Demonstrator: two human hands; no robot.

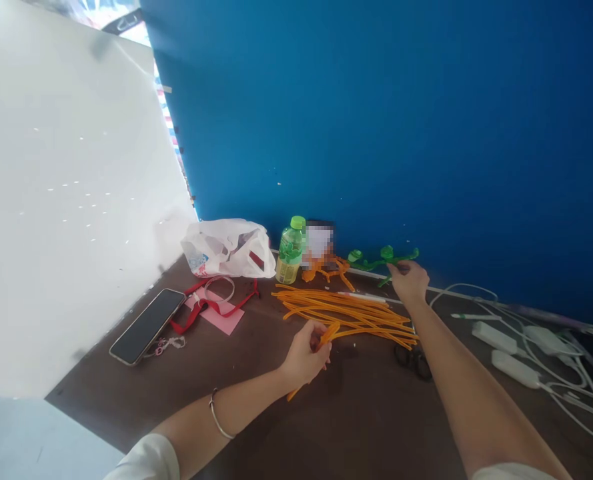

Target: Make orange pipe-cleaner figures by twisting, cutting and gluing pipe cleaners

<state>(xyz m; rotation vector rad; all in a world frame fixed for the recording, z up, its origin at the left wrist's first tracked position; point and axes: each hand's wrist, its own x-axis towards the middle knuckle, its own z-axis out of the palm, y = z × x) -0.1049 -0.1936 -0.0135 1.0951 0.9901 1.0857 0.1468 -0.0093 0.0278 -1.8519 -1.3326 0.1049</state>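
Note:
My left hand (303, 357) is closed around a bent orange pipe cleaner (331, 331), whose tail sticks out below the palm. Farther back, near the blue wall, the fingers of my right hand (410, 283) pinch a green pipe cleaner piece (387, 253) with curled, leaf-like ends. Between the hands lies a loose spread of straight orange pipe cleaners (336, 310) on the dark table. Behind them sits a twisted orange pipe cleaner shape (321, 269). Black-handled scissors (413, 362) rest under the right ends of the spread, close to my right forearm.
A green-capped bottle (291, 252) stands beside a white plastic bag (229, 247). To the left lie a phone (147, 327), a red strap (189, 323) and pink paper (229, 320). White adapters (515, 369) and tangled cables cover the right side. A blue wall (376, 120) closes the back.

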